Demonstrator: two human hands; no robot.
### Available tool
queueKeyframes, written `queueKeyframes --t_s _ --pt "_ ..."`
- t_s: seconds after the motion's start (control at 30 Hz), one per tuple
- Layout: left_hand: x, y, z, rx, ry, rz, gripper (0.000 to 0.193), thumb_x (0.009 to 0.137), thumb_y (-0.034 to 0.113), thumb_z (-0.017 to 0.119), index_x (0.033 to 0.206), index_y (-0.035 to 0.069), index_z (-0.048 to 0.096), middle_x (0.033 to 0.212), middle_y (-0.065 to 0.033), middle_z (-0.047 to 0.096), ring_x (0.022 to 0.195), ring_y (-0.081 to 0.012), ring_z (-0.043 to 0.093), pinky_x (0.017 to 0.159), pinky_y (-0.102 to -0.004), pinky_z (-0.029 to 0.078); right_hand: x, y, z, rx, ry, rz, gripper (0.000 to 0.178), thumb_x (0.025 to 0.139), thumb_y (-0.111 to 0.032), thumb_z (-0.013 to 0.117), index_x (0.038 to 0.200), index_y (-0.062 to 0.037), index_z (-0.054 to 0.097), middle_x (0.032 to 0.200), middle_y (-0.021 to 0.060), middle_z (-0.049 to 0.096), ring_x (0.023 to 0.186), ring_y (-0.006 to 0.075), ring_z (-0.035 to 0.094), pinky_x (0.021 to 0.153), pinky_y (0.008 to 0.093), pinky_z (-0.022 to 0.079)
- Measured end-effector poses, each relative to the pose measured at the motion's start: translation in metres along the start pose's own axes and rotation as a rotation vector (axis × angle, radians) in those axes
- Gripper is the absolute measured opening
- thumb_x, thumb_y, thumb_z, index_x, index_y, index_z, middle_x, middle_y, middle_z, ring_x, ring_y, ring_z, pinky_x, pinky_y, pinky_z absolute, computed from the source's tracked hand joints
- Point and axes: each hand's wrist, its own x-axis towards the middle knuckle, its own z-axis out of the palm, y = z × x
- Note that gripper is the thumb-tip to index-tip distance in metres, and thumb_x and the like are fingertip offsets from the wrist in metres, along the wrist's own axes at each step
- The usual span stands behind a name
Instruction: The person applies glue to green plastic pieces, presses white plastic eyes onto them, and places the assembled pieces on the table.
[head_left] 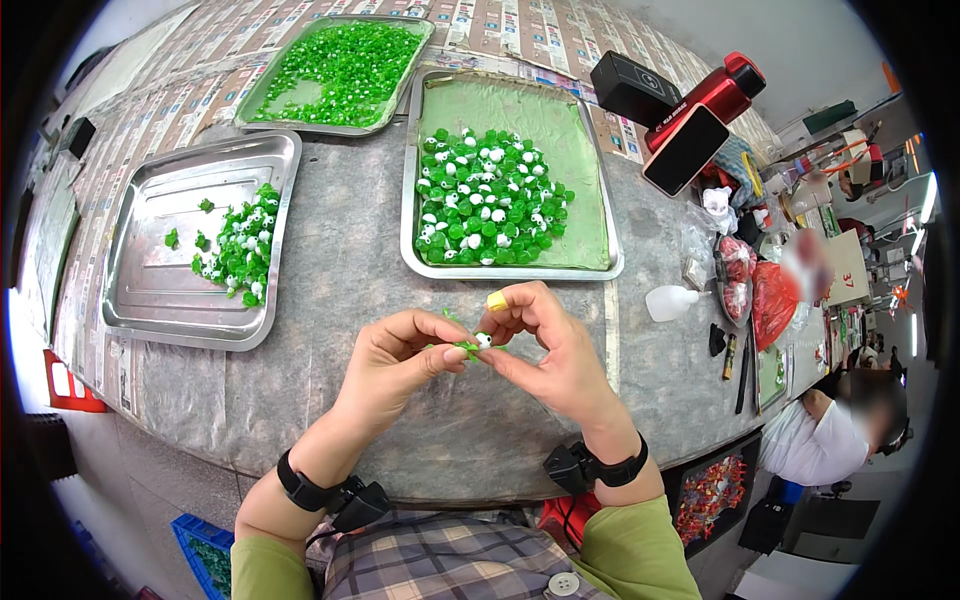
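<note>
Left hand (392,355) and right hand (553,360) close together, pinching small green-and-white piece (484,341) between them; yellow wrap (497,300) on one right finger; beyond hands, green-lined tray (585,170) bearing loose beads (490,200); left of hands, metal tray (160,285) with smaller cluster (250,235); grey-covered counter (335,220) beneath.

"What's at the far right of your table (340,225)?"

"You have a black box (632,88), a red bottle (708,100) and, just in front of the bottle, a smartphone (686,150)."

"And nearer to you on the right?"

"A white squeeze bottle (670,303), a red plastic bag (772,308) to its right, and a co-worker (817,404) in a white shirt (815,452)."
</note>
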Motion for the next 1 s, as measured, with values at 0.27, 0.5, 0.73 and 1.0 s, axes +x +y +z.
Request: queueKeyframes --t_s 0.27,0.5,0.73,1.0 --pt "-0.001 -0.007 0.007 0.113 -0.051 0.101 0.011 0.074 0.002 0.061 0.083 -0.001 0.056 0.08 -0.008 0.058 0.071 -0.014 0.057 0.064 -0.025 0.047 -0.008 0.026 -0.004 0.663 -0.107 0.199 0.038 0.072 0.0 0.063 0.106 -0.0048 0.045 0.089 0.0025 0.054 0.084 0.0085 0.052 0.071 0.0214 0.043" --pt "-0.011 -0.012 -0.003 0.233 0.061 0.212 0.019 0.073 0.014 0.065 0.079 0.002 0.051 0.077 -0.0048 0.052 0.064 -0.012 0.053 0.057 -0.0233 0.046 -0.002 0.032 0.003 0.816 -0.108 0.266 0.021 0.075 -0.012 0.063 0.09 -0.0009 0.055 0.075 0.0014 0.056 0.064 0.0076 0.053 0.058 0.0194 0.043" --pt "-0.004 -0.016 0.002 0.311 0.017 0.229 0.017 0.074 0.011 0.064 0.078 0.002 0.05 0.076 -0.0052 0.052 0.064 -0.0116 0.05 0.059 -0.0228 0.043 -0.01 0.03 -0.005 0.788 -0.156 0.276 0.018 0.074 -0.017 0.065 0.077 -0.0015 0.057 0.066 0.0018 0.056 0.055 0.0083 0.051 0.052 0.0199 0.042" --pt "-0.005 -0.016 0.004 0.373 0.013 0.301 0.017 0.073 0.009 0.064 0.078 0.002 0.05 0.075 -0.006 0.051 0.064 -0.0116 0.051 0.059 -0.0225 0.043 -0.009 0.031 -0.002 0.815 -0.176 0.252 0.019 0.073 -0.016 0.066 0.079 -0.001 0.057 0.067 0.002 0.056 0.059 0.0087 0.052 0.054 0.0207 0.042"
